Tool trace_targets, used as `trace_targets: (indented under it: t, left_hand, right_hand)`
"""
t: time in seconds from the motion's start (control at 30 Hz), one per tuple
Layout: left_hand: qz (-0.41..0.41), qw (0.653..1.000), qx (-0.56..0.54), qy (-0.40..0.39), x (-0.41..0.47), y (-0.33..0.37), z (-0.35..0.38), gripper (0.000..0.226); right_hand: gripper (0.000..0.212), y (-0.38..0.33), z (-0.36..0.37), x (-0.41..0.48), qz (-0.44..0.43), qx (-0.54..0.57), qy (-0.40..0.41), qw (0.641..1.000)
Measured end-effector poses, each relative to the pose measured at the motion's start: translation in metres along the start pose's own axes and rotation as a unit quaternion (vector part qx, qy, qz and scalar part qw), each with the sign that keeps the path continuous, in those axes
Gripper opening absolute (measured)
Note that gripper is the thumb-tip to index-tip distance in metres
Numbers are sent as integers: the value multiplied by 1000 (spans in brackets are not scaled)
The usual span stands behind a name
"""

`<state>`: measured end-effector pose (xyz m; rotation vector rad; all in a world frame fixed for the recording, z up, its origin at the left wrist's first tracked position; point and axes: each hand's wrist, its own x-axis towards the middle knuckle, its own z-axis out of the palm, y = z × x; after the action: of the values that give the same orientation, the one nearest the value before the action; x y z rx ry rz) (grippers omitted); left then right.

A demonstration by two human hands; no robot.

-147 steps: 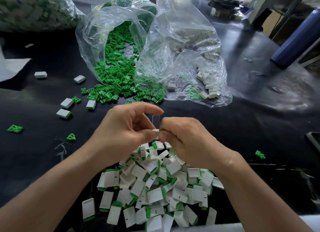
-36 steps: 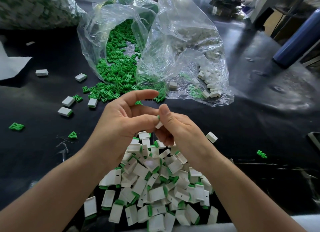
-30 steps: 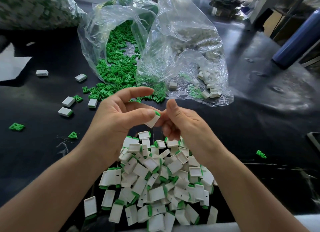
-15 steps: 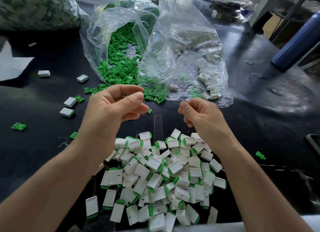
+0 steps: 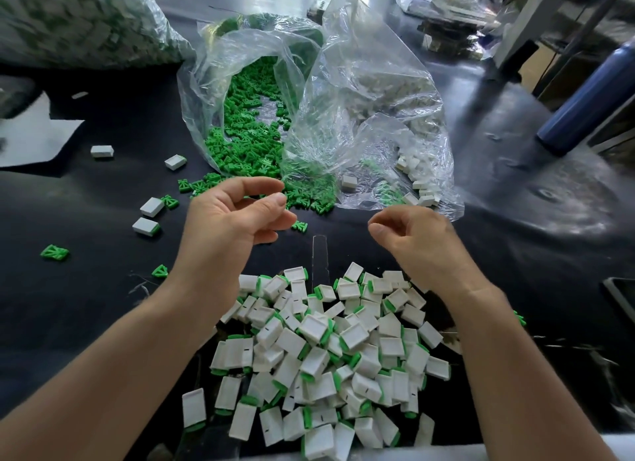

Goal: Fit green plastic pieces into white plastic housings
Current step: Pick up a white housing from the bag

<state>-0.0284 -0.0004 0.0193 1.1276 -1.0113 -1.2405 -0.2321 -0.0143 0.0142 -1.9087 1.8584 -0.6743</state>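
Observation:
My left hand [image 5: 233,220] hovers over the black table with fingers loosely curled and nothing in it, just short of the spilled green pieces [image 5: 254,154]. My right hand [image 5: 412,237] hangs apart from it, also loosely curled and empty, near the mouth of the clear bag of white housings [image 5: 415,179]. Below both wrists lies a heap of assembled white housings with green ends [image 5: 330,350]. A single green piece [image 5: 299,225] lies between the hands.
A few loose white housings [image 5: 151,207] and green pieces [image 5: 54,252] are scattered at the left. A large filled bag [image 5: 86,24] sits at the back left. A blue bottle [image 5: 584,103] lies at the right. White paper [image 5: 37,134] is at the far left.
The hands held one housing together a second ago, then let it go onto the heap. They have parted and moved forward toward the bags, both empty.

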Motion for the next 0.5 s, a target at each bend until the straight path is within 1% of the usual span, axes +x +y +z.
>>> trace_targets:
  t: [0.07, 0.2, 0.37, 0.43, 0.5]
  left_hand:
    - [-1, 1000, -1, 0, 1, 0, 0, 12]
    - [-5, 1000, -1, -1, 1, 0, 0, 12]
    - [-8, 1000, 2, 1, 0, 0, 0, 13]
    - [-10, 1000, 2, 1, 0, 0, 0, 14]
    - [-8, 1000, 4, -1, 0, 0, 0, 15]
  right_hand:
    - [5, 7, -11, 1, 24, 11, -14, 1000]
    - [16, 22, -25, -2, 59, 3, -54, 997]
    - [14, 35, -31, -11, 114, -7, -118, 986]
    - [14, 39, -33, -13, 126, 0, -149, 981]
    - [15, 41, -33, -15, 127, -9, -163, 978]
